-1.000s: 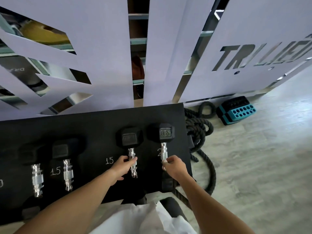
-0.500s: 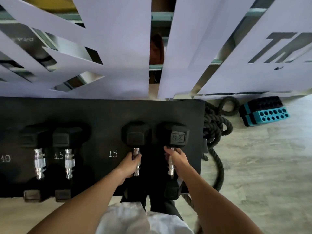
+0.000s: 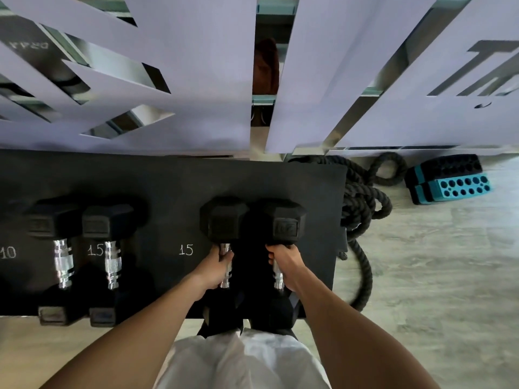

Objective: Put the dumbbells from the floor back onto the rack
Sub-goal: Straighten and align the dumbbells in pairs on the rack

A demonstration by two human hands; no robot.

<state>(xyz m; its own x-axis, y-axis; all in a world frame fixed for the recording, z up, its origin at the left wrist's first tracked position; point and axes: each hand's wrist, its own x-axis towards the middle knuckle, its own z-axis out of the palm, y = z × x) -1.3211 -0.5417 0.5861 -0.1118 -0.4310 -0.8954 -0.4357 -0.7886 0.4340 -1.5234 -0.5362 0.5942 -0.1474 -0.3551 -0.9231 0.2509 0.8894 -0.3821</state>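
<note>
The left hand (image 3: 217,266) is curled around the chrome ringed handle of a black hexagonal dumbbell (image 3: 223,220), beside the chalk-white number "15" (image 3: 186,249). The right hand (image 3: 284,262) grips the handle of the neighbouring dumbbell (image 3: 286,223); the number stamped on its rubber head is too blurred to read. Both dumbbells lie on the matte black rack (image 3: 174,186), just beside each other. Further left rest two more dumbbells (image 3: 84,223), marked "15" (image 3: 95,250) and "10" (image 3: 8,252). A thick braided black rope (image 3: 362,209) lies on the pale wood-grain floor (image 3: 435,262), near a teal and black perforated block (image 3: 449,179).
</note>
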